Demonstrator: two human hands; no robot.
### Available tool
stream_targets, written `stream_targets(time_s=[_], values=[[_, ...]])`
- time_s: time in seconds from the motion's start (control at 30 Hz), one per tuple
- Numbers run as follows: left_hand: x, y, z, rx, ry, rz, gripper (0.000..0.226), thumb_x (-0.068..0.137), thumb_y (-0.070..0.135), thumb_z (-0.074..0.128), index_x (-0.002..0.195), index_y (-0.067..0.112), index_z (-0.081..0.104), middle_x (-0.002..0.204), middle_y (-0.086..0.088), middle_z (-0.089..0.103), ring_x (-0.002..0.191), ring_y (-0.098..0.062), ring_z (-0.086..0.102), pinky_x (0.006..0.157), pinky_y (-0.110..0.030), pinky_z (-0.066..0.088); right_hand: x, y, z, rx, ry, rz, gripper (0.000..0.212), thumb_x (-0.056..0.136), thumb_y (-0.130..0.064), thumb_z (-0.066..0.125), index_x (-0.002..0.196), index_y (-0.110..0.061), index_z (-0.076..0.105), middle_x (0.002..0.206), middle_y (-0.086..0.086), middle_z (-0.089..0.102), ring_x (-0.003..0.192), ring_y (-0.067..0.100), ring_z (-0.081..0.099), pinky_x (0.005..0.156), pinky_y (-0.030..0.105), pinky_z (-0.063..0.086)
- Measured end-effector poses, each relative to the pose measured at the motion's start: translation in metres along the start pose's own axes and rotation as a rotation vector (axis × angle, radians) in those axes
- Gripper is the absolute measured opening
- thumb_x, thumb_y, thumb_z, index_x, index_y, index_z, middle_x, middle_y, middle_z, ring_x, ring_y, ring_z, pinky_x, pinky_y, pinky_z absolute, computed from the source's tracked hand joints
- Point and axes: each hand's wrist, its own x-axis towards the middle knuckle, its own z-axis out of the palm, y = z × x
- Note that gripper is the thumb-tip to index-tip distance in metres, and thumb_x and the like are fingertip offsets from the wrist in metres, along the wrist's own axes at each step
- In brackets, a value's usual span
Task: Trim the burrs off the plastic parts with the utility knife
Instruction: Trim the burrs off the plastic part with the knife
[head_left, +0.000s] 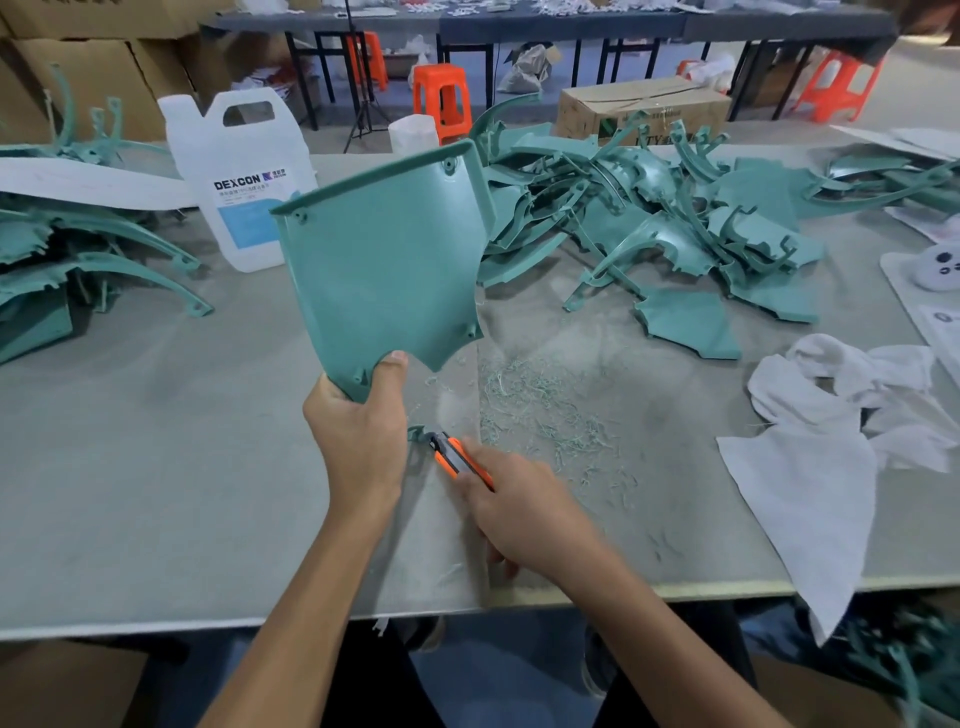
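With our left hand (358, 431) gripping the panel (384, 260) and right hand (519, 514) clasping the knife (452, 454), we should pare its edge lightly, away from skin.

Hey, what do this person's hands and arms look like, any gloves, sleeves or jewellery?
No gloves: the left hand and the right hand are both bare. No rings, watch or wristbands show. The left forearm and the right forearm are uncovered as far as the picture reaches, so no sleeves are in view.
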Motion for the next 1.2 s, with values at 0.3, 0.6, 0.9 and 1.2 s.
stream_targets(time_s=[0.3,0.6,0.9,1.2], values=[[-0.004,-0.002,-0.003,-0.004,-0.009,0.035,0.029,0.076,0.031,0.067,0.055,0.029,0.047,0.055,0.009,0.034,0.054,-0.015,0.029,0.046,-0.03,0.025,0.003,-0.001,0.01,0.19,0.045,0.057,0.025,0.1,-0.031,0.043,0.117,-0.021,0.059,0.064,0.0,0.063,0.057,0.027,0.068,0.061,0.05,0.059],[-0.004,-0.009,-0.011,-0.013,0.042,0.066,0.029,0.079,0.029,0.068,0.057,0.028,0.049,0.057,0.006,0.037,0.056,-0.016,0.033,0.05,-0.034,0.029,0.004,-0.013,0.002,-0.058,-0.004,0.013,0.029,0.105,-0.026,0.037,0.129,-0.023,0.053,0.102,0.015,0.068,0.088,0.041,0.066,0.082,0.057,0.054],[-0.019,-0.018,-0.026,-0.053,0.132,0.078,0.03,0.076,0.024,0.062,0.059,0.01,0.041,0.048,0.004,0.039,0.048,-0.014,0.036,0.047,-0.03,0.032,0.001,-0.015,0.004,-0.009,0.04,0.01,0.036,0.105,-0.028,0.038,0.137,-0.029,0.053,0.102,0.016,0.07,0.091,0.042,0.067,0.085,0.056,0.054],[-0.034,-0.024,-0.035,-0.064,0.132,0.088,0.027,0.075,0.022,0.059,0.058,0.008,0.042,0.051,-0.001,0.041,0.051,-0.018,0.038,0.047,-0.036,0.031,0.006,-0.019,0.016,-0.174,0.071,0.0,0.038,0.106,-0.032,0.037,0.143,-0.025,0.042,0.116,0.016,0.068,0.101,0.043,0.063,0.087,0.045,0.049]])
